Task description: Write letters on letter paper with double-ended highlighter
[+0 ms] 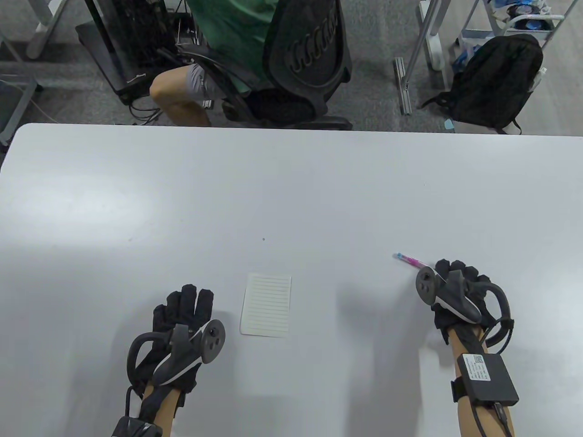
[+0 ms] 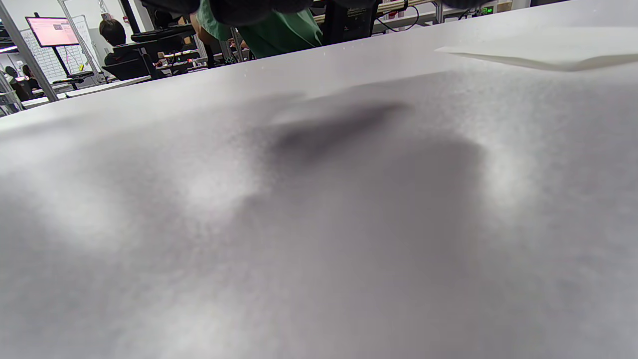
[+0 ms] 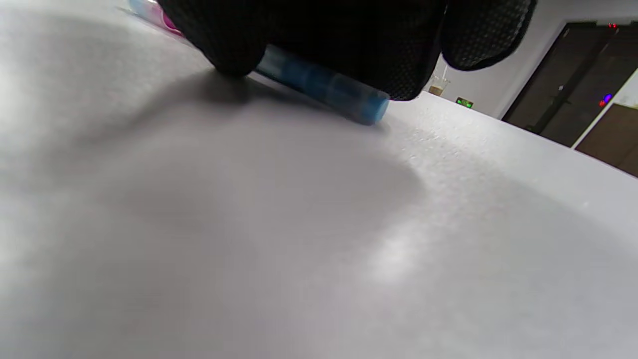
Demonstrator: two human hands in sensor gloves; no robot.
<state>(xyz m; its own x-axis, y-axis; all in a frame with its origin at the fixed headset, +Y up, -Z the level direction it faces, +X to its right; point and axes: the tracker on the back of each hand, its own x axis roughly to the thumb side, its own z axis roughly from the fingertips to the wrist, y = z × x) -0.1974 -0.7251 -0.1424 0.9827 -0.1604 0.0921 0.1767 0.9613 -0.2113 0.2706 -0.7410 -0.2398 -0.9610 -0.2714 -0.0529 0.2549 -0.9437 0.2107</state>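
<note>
While the black-gloved left hand (image 1: 182, 318) is laid flat with fingers extended on the white table (image 1: 291, 182), the small lined letter paper (image 1: 267, 304) is seen just to its right. A pink-and-blue double-ended highlighter (image 1: 410, 261), lying on the table at the right, is covered by the black-gloved right hand (image 1: 455, 291); whether it is grasped cannot be told.

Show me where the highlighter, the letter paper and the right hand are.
highlighter (image 1: 408, 260), table view, pink barrel.
letter paper (image 1: 267, 304), table view, middle of sheet.
right hand (image 1: 457, 291), table view, back of glove.

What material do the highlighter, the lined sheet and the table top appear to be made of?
Highlighter: likely translucent plastic, tinted blue and pink, glossy.
Lined sheet: paper, matte cream, thin, with one edge slightly lifted.
Table top: probably laminate, pale grey, finely grained, with a soft sheen.
</note>
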